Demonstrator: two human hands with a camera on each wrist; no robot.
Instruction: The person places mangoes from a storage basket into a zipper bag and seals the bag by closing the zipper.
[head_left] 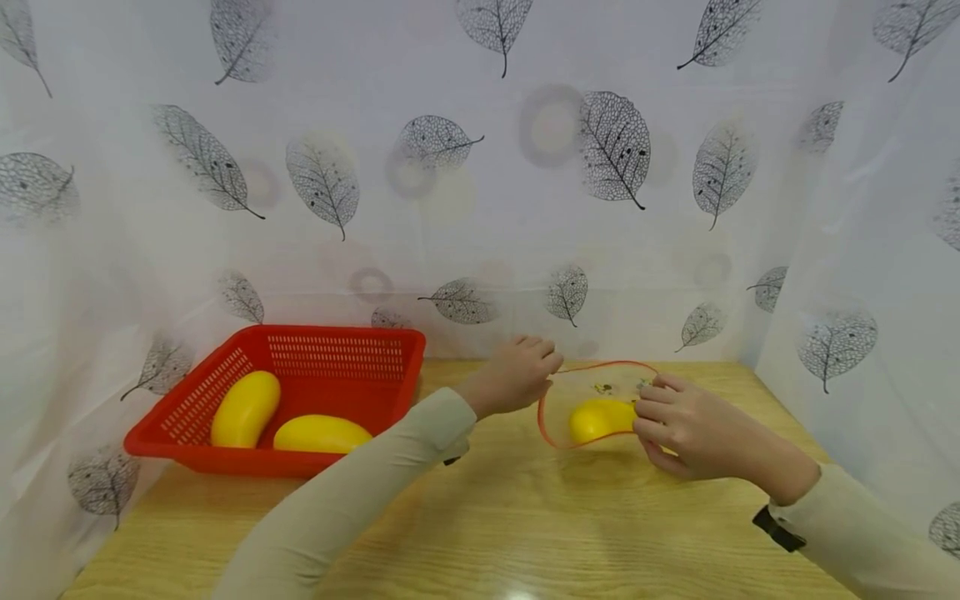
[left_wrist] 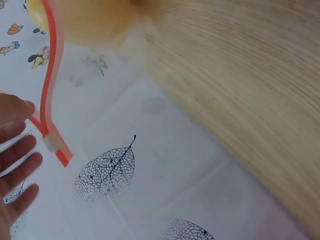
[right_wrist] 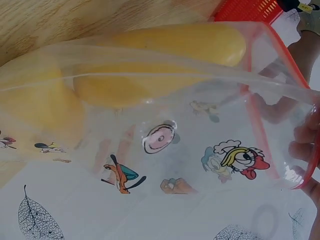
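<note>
A clear zip bag (head_left: 558, 408) with a red zip strip and cartoon prints lies tilted on its side, its mouth spread wide. Inside are yellow mango-shaped fruits; one fruit (right_wrist: 165, 65) lies lengthwise near the mouth, another (right_wrist: 40, 100) deeper in. My left hand (head_left: 517, 375) pinches the strip at one corner of the mouth; in the left wrist view its thumb (left_wrist: 15, 109) is against the strip, the other fingers loosely bent. On the opposite side, my right hand (head_left: 690, 429) grips the bag's rim with curled fingers.
To the left stands a red plastic basket (head_left: 408, 379) holding two more yellow fruits (head_left: 246, 410). Everything rests on a wood-grain table (head_left: 525, 533). A white leaf-print curtain (head_left: 480, 217) hangs behind and along both sides.
</note>
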